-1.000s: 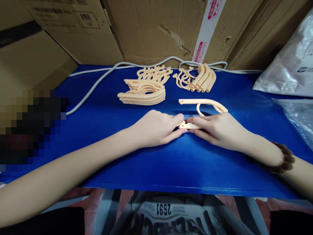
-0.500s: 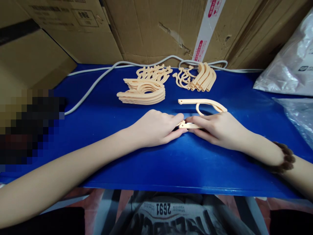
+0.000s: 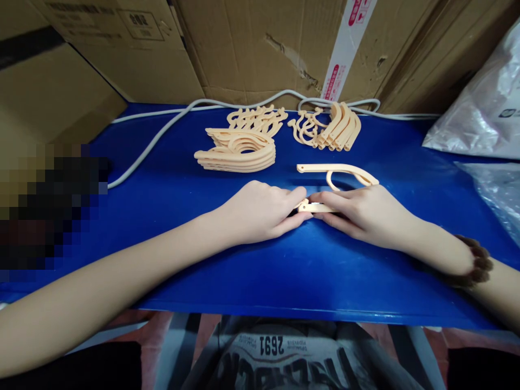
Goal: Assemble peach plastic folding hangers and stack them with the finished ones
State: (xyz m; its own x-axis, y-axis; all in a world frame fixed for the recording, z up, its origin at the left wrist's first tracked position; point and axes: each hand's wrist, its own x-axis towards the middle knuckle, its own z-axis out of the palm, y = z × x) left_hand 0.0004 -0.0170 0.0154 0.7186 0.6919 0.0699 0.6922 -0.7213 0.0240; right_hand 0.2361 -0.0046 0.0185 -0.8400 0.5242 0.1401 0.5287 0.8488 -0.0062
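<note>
My left hand (image 3: 266,211) and my right hand (image 3: 363,214) meet above the blue table. The right pinches a cream plastic hanger arm (image 3: 320,208), its holed end showing between the hands. Close against that end, the left hand's thumb and fingers close on a small cream hanger piece (image 3: 299,205), mostly hidden. Just behind the right hand lies another hanger arm (image 3: 325,168) with a curved piece under it. Further back are stacked hanger arms (image 3: 239,162), a pile of hanger hooks (image 3: 260,119), more hooks (image 3: 303,130) and several loose hanger arms (image 3: 343,127).
A white cable (image 3: 158,138) runs along the back of the blue table (image 3: 244,281). Cardboard boxes (image 3: 252,49) stand behind it. Plastic bags (image 3: 479,103) rest at the right. A blurred-out dark patch (image 3: 49,211) covers the left side.
</note>
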